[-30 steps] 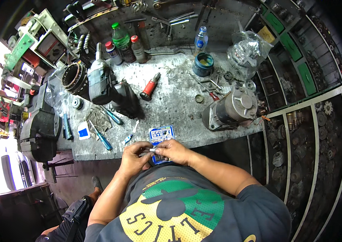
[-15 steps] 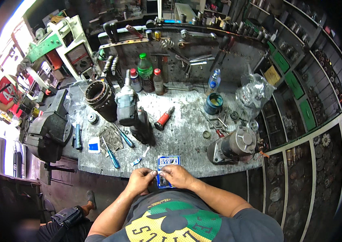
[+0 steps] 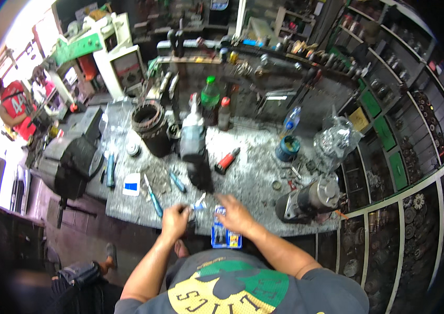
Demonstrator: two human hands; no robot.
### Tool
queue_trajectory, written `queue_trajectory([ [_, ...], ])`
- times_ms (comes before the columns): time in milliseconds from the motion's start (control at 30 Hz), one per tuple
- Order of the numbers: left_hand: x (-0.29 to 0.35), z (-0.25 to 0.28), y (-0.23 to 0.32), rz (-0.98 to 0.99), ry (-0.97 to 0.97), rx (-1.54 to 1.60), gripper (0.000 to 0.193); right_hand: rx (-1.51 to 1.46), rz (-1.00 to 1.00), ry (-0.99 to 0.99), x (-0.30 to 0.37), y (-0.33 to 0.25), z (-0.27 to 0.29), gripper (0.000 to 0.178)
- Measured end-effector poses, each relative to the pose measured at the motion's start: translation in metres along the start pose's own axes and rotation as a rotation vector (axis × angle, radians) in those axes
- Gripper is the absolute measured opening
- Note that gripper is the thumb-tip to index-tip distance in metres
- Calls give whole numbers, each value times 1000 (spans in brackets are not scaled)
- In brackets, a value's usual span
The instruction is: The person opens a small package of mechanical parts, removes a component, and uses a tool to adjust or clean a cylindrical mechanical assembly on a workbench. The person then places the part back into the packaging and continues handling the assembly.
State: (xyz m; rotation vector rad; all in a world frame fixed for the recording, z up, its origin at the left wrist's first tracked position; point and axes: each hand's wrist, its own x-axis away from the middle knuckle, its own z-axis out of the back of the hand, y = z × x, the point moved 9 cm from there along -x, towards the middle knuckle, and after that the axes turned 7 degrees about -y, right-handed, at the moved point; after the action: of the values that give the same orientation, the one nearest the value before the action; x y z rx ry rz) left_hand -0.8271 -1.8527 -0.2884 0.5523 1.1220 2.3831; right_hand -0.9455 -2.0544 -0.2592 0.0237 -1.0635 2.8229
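Blue packet (image 3: 226, 238): at the near edge of the tabletop (image 3: 256, 152), partly under right hand | right hand (image 3: 236, 215): grip open, fingers stretched out | left hand (image 3: 175, 222): fingertips drawn together, cannot tell if gripping anything | small tube (image 3: 199, 205): between hands | red tool (image 3: 226, 161): farther back

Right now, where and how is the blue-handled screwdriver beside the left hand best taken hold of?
Probably by its thick handle, coming from the near edge of the bench and closing across it. The screwdriver lies with that handle toward the person and its thin shaft pointing away; the left hand is the closer.
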Motion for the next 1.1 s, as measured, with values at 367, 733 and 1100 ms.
queue_trajectory([
  [367,25,-45,-22,186,-380,-150,51,-11,-488,4,50,96,41,40],
  [733,48,-127,-47,196,-528,109,36,-776,-758,-56,140,114,-98,25],
  [1100,57,-128,-13,399,-596,1136,49,-715,-496,-218,118,82,-69,21],
])
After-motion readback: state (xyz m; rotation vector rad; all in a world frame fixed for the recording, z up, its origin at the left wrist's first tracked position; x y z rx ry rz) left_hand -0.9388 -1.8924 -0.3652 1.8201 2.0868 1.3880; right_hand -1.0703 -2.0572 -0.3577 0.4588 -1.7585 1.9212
